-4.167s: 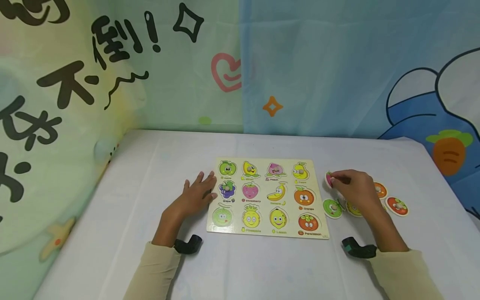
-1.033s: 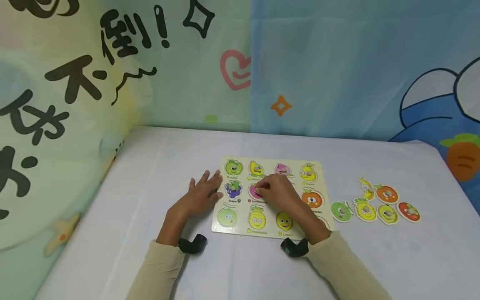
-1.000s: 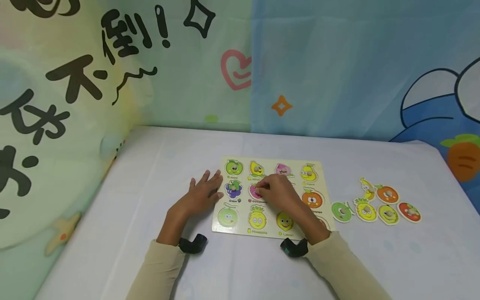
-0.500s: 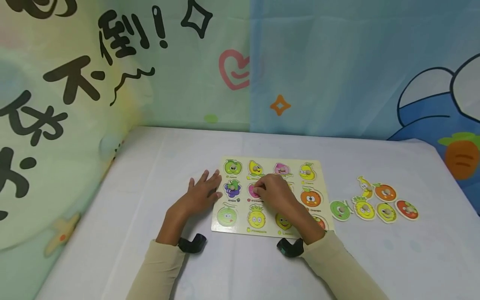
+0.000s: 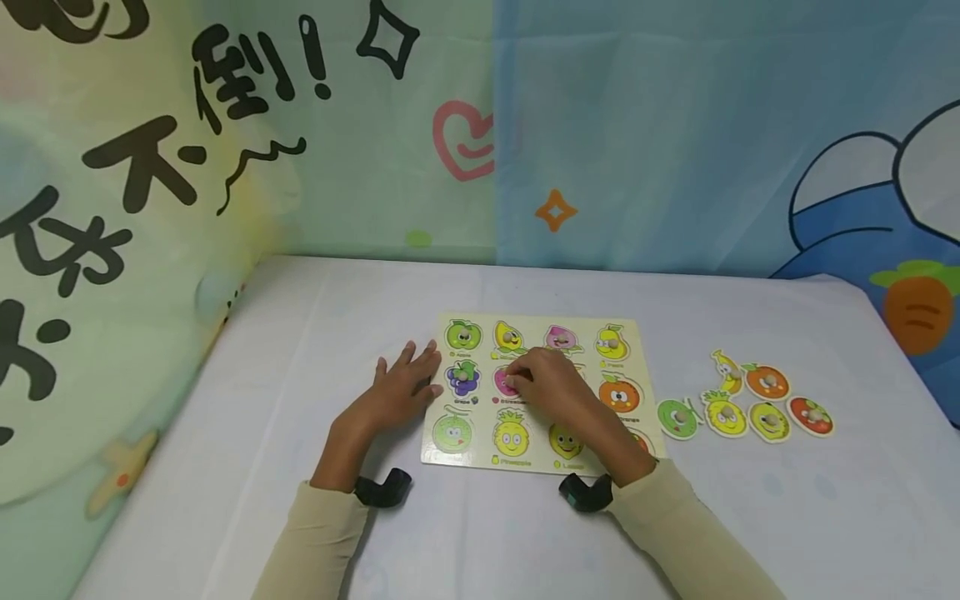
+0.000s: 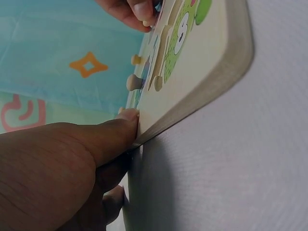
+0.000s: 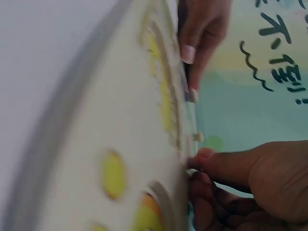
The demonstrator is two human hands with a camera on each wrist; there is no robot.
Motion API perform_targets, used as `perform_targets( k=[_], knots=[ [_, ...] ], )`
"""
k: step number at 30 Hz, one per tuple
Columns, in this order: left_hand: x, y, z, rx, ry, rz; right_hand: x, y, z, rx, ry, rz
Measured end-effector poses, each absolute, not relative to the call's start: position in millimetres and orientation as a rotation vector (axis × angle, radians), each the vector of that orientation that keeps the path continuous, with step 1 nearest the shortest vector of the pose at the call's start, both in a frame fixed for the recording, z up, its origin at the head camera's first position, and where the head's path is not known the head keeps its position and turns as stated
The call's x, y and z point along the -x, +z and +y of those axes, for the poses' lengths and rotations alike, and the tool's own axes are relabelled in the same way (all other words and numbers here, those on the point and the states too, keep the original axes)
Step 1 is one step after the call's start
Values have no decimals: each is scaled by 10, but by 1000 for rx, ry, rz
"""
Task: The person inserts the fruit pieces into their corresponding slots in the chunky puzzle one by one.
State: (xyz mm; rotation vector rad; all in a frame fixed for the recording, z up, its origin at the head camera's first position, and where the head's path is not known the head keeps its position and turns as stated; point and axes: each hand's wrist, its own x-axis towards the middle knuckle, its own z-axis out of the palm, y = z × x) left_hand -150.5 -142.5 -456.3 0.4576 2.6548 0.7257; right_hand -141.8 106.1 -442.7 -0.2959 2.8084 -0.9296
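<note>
A wooden fruit puzzle board lies on the white table. My right hand pinches the small knob of the pink strawberry puzzle piece over the strawberry spot in the middle row, thumb and fingertips together. The hand partly hides this piece and the banana spot beside it. My left hand lies at the board's left edge with its fingers spread and fairly straight. In the left wrist view, the left thumb touches the board's edge. Apple, mango, peach, pear and grape pieces with knobs sit in the board.
To the right of the board, several loose pieces lie on the table: a banana piece, an orange piece, a green melon piece, a pineapple piece, a lemon piece and a persimmon piece. A printed cloth backdrop stands behind.
My right hand has moved left from the loose pieces to the board with the strawberry piece; over the last second it stays there almost still. My left hand keeps its place.
</note>
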Motion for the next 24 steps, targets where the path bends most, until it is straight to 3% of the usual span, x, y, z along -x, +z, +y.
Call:
perform_targets(
  k=[24],
  knots=[
    [1504, -4566, -1427, -461, 715, 2662, 1317, -4474, 1644, 249, -1118, 2809]
  ],
)
